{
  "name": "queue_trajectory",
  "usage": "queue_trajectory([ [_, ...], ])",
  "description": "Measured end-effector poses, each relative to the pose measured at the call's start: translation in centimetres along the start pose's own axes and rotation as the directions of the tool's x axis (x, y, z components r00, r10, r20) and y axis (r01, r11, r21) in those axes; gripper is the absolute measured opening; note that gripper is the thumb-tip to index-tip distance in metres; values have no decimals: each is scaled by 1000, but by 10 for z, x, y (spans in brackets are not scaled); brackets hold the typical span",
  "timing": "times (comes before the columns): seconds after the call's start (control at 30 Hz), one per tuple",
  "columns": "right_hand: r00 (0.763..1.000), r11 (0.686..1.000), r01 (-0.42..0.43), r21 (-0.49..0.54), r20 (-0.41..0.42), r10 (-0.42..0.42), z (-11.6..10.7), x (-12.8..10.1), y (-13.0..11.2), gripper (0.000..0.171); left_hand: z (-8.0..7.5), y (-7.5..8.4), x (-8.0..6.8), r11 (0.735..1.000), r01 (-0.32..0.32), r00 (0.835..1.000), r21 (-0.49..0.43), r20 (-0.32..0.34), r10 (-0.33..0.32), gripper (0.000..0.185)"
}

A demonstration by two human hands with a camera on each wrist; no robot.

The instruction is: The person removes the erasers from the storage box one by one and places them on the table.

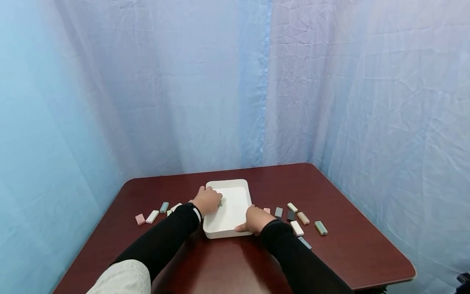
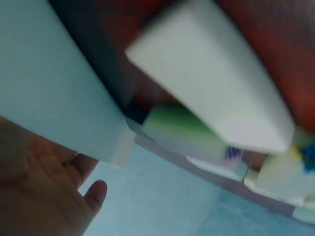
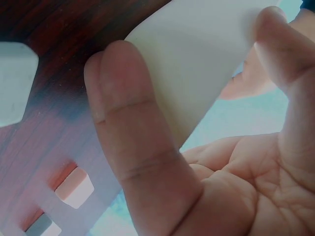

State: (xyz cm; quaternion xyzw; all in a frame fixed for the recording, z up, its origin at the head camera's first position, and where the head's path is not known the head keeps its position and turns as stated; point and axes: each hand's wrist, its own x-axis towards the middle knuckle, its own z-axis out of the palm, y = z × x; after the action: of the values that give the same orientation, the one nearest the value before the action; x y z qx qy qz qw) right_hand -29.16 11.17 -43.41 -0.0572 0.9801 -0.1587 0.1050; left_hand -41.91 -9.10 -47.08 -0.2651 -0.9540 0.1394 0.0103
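Holding the white tray at its near right corner, the right hand grips the rim, with the thumb on the inside wall and the fingers on the outside. The left hand reaches into the tray from the left and seems to pinch a small green block, but the fingers hide most of it. The tray sits in the middle of the table. I judge the work has only begun, since the tray looks bare apart from that 1 block. About 5 blocks lie on the table left of the tray, and about 7 more blocks lie on the right, all outside it.
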Motion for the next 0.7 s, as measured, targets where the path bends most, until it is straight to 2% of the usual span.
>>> queue_trajectory([
  [0.2,1000,1000,-1,-17,5,1,-3,1,4,68,-8,14,-18,981,-113,993,-155,-35,109,9],
  [0.37,1000,999,-11,-30,-2,11,-9,1,11,58,-12,22,-19,926,-221,975,-307,-72,209,18],
  [0.5,1000,999,-3,-32,9,3,-9,-1,17,67,-15,22,-21,883,-305,952,-357,-154,266,28],
  [0.53,1000,1000,-4,-26,12,4,-8,-2,18,67,-16,20,-22,876,-311,948,-369,-186,258,29],
  [0.6,1000,1000,-7,-15,11,8,-8,-3,19,66,-18,11,-23,873,-285,949,-395,-246,199,28],
  [0.67,1000,1000,-20,-6,4,20,-8,-4,20,63,-20,-3,-25,872,-211,956,-442,-279,90,26],
  [0.7,1000,1000,-29,-4,2,29,-9,-4,19,63,-21,-11,-26,866,-164,961,-473,-275,32,23],
])
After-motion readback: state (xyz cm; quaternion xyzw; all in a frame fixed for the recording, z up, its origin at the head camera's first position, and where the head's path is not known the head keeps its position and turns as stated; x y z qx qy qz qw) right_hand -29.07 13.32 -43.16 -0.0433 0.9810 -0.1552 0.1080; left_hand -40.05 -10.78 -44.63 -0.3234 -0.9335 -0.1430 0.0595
